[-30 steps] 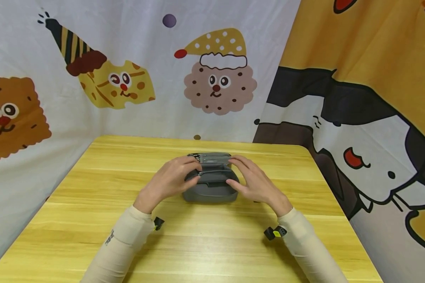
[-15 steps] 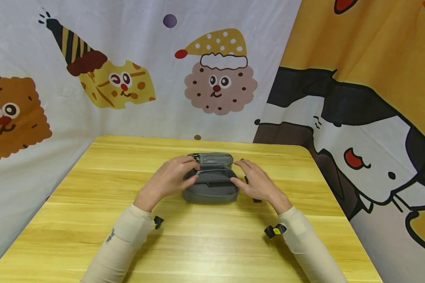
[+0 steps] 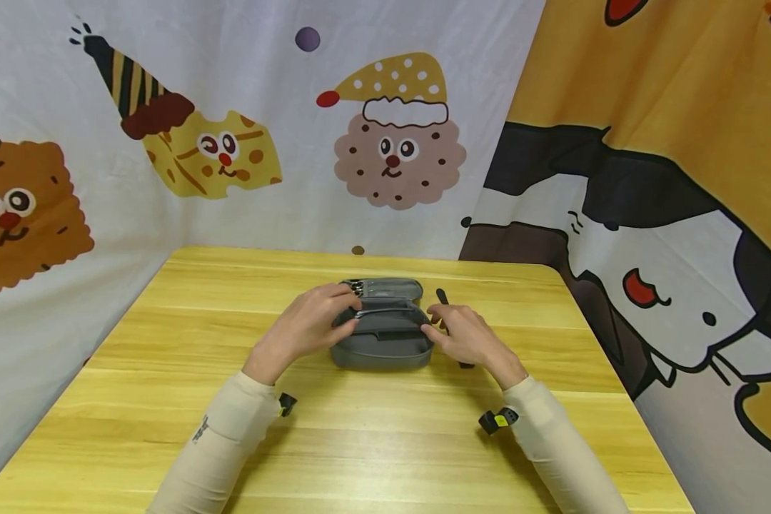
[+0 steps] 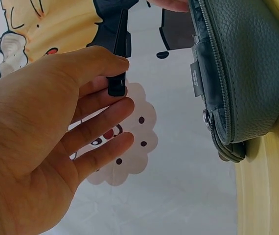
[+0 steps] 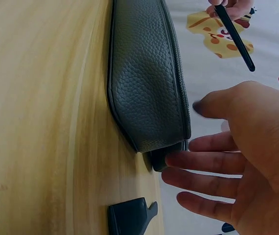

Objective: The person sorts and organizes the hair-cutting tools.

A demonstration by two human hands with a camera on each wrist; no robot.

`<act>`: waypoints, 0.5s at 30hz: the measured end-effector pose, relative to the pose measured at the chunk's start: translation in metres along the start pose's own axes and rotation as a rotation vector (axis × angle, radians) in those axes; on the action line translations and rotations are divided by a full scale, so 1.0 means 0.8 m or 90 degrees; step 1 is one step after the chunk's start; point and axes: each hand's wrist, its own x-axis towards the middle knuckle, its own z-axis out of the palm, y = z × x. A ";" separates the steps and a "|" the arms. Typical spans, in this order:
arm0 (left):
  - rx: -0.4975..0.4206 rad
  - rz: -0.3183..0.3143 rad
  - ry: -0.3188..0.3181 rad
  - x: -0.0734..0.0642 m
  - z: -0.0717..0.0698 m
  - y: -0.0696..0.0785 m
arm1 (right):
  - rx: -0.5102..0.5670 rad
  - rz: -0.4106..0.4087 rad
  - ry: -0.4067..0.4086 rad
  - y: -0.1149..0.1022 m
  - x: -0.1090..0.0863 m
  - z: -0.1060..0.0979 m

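Note:
A grey leather-look zip pouch (image 3: 382,357) stands on the table, its lid (image 3: 395,288) folded back. Metallic ends (image 3: 358,287) of small tools show at the lid's left side; their kind is unclear. Left of the pouch is my left hand (image 3: 308,321). Its thumb and index finger pinch a slim black stick-like tool (image 5: 235,36), its exact kind unclear. My right hand (image 3: 465,335) is at the pouch's right end, fingers loosely extended and holding nothing. Partly hidden behind it on the table lies a long black tool (image 3: 442,295) with a wider end.
The wood-patterned table (image 3: 373,442) extends around the pouch. A printed curtain (image 3: 244,221) with cartoon figures hangs behind its far edge and along the sides. Each sleeve carries a small black wrist camera (image 3: 497,420).
My right hand has drawn back from the lid toward the right and its fingers have dropped lower, uncovering the long black tool. My left hand stays nearly in place.

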 end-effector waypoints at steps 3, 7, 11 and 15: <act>-0.002 -0.003 -0.002 0.000 0.000 0.000 | -0.002 -0.008 -0.003 0.001 0.001 0.002; 0.000 -0.003 0.000 -0.001 0.000 -0.001 | 0.010 -0.007 -0.005 0.001 0.001 0.002; 0.000 -0.006 -0.004 -0.001 0.002 -0.002 | 0.021 -0.005 -0.009 0.002 0.000 0.002; -0.001 -0.010 -0.011 -0.001 0.001 -0.001 | 0.026 -0.005 -0.016 0.002 0.000 0.002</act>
